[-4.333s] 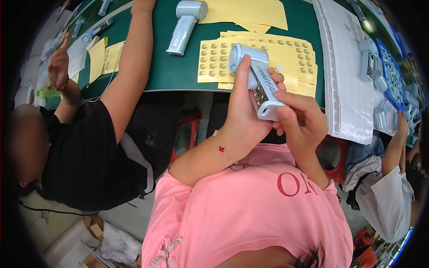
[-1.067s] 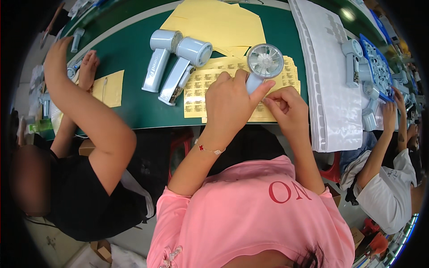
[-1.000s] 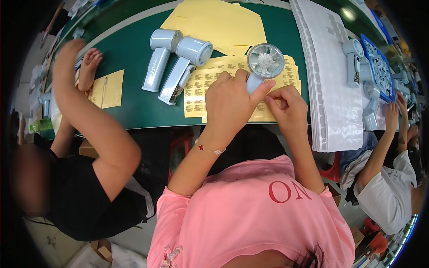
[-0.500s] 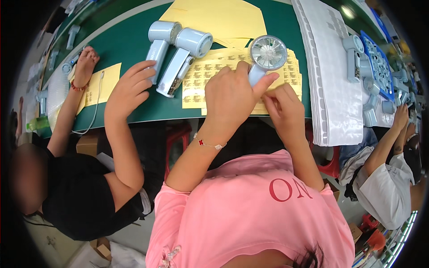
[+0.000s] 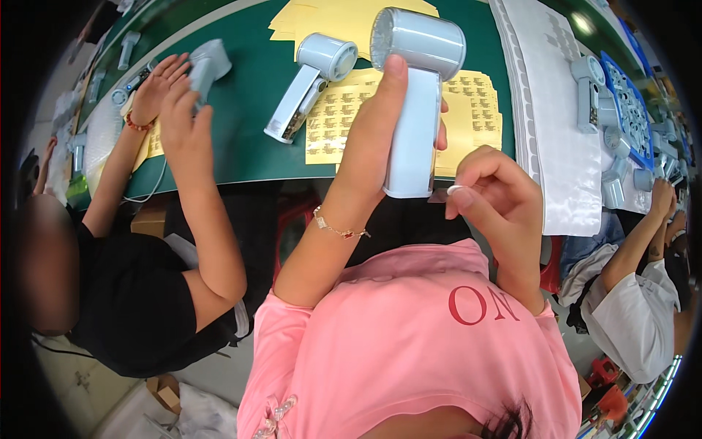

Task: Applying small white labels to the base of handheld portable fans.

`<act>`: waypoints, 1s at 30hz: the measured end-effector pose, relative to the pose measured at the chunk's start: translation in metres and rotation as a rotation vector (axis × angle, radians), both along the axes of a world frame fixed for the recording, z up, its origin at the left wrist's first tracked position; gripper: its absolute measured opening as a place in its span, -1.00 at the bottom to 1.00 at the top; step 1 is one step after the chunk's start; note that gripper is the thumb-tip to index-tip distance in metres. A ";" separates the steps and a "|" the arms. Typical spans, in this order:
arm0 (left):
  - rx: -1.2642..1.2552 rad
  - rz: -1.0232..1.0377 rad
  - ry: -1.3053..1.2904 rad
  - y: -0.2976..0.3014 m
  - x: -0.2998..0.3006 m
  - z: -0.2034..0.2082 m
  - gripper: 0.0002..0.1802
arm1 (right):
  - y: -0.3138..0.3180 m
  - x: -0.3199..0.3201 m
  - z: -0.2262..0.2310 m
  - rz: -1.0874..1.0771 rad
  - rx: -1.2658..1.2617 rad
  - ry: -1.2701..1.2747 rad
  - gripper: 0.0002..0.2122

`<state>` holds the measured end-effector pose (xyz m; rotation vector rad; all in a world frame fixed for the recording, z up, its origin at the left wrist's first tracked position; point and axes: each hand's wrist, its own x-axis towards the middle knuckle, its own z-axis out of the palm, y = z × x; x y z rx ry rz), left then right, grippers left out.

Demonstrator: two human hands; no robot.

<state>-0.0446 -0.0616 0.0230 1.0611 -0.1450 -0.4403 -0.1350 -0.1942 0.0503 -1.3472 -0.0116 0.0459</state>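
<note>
A light blue handheld fan stands upright in my left hand, its round head at the top turned sideways and its handle's flat side toward me. My left thumb lies along the handle and the fingers wrap behind it. Just right of the handle's lower end is my right hand, thumb and forefinger pinched together. A small, thin piece seems to show at those fingertips, too small to name. Behind the fan lie yellow sheets of printed labels. Another light blue fan rests on the green table to their left.
On the left a co-worker's hands hold a blurred blue fan. More yellow sheets lie at the back. White sheeting covers the table's right side, with several fans and a blue tray of parts beyond.
My left hand has lifted the fan nearer and turned it from front-facing to sideways. My right hand has moved right and toward me. The co-worker has carried one fan from the table leftward.
</note>
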 end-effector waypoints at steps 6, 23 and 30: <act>-0.101 -0.041 0.096 -0.007 -0.006 0.006 -0.31 | 0.006 0.007 0.000 0.043 0.018 0.033 -0.93; -0.098 -0.090 0.101 -0.001 -0.009 0.001 -0.29 | 0.011 0.004 -0.001 0.046 0.032 0.104 -0.93; -0.106 -0.118 0.097 0.002 -0.009 0.002 -0.30 | 0.014 0.002 0.001 0.018 -0.048 0.095 -0.93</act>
